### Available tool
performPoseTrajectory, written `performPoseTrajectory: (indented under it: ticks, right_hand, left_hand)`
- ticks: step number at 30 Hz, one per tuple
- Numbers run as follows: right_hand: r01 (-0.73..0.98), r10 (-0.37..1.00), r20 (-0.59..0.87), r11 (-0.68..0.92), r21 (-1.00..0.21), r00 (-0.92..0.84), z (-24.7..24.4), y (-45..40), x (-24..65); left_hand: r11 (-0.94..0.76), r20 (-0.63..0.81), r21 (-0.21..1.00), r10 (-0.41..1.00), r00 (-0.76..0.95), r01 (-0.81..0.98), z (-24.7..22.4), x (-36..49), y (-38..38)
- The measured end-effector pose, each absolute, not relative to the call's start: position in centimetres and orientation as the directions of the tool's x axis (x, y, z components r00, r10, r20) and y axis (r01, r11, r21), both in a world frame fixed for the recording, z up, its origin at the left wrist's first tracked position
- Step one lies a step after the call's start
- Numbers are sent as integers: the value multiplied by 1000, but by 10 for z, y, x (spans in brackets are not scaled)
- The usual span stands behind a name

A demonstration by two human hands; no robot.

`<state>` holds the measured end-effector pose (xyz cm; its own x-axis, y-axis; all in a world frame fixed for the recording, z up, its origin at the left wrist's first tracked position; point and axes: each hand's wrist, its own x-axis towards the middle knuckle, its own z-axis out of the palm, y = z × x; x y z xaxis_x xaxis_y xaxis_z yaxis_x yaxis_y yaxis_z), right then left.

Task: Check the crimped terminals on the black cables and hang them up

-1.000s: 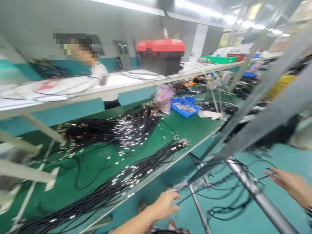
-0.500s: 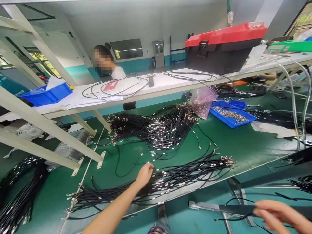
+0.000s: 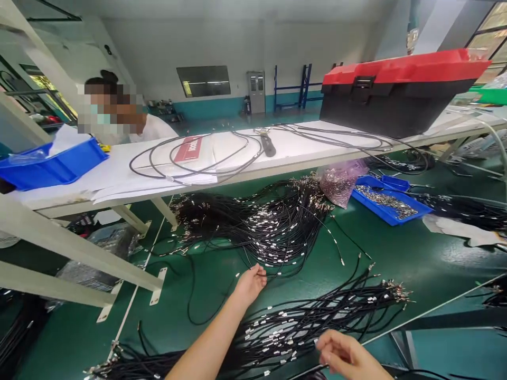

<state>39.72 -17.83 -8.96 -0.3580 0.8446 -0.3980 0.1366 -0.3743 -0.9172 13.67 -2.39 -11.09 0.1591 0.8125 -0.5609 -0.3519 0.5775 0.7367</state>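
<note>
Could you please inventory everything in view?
Long shelf: one, white, across centre
Flat worktop: one run, green, below shelf
Labelled cable bundles: several, black, on worktop
Coiled cables: several, dark, on shelf
Red-lidded toolbox: one, black, shelf right
Open plastic bin: one, blue, shelf left
Shallow plastic trays: two, blue, worktop right
Metal pieces: many, silvery, larger tray
Translucent bag: one, pinkish, beside trays
Handled tool: one, dark, shelf centre
Paper sheets: several, white, shelf left
Tall cabinet: one, grey, background
Tall rack: one, blue, background
Person: one, white top, behind shelf
Left grip: one, bare, by farther bundle
Right grip: one, bare, by nearer bundle
</note>
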Motion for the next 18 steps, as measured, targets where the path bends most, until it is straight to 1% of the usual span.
performPoseTrajectory:
  ticks: [2, 4, 5, 7, 8, 10, 13, 15, 16, 18]
  right_hand:
    - [30, 802, -496, -517, -856, -332, -93, -161, 387]
    - [-137, 711, -619, -686, -715, -332, -93, -139, 375]
    - [-243, 669, -653, -740, -627, -355, -92, -127, 370]
    - [-453, 655, -633, -750, -482, -412, -89, -101, 365]
    - [-535, 679, -604, -720, -441, -416, -88, -89, 365]
    - [-645, 744, -569, -633, -428, -352, -88, -66, 373]
    - [-711, 791, -582, -518, -476, -186, -90, -44, 398]
    - [-751, 813, -561, -466, -468, -155, -90, -42, 409]
    - [-754, 808, -560, -483, -446, -186, -90, -44, 409]
    - [-674, 730, -601, -625, -393, -326, -88, -54, 397]
  left_hand:
    - [560, -525, 683, 823, 219, -469, -95, 129, -48]
    - [556, -494, 630, 826, 273, -542, -82, 126, -84]
    - [566, -485, 608, 820, 304, -557, -78, 126, -104]
    - [604, -474, 583, 796, 376, -543, -76, 132, -140]
    - [614, -471, 581, 789, 395, -534, -77, 135, -153]
    - [601, -467, 591, 799, 379, -539, -82, 138, -167]
    - [535, -452, 623, 842, 296, -570, -86, 133, -167]
    - [509, -429, 654, 859, 281, -559, -83, 129, -164]
    - [503, -414, 675, 864, 288, -540, -81, 129, -163]
    - [510, -389, 722, 858, 334, -467, -77, 135, -160]
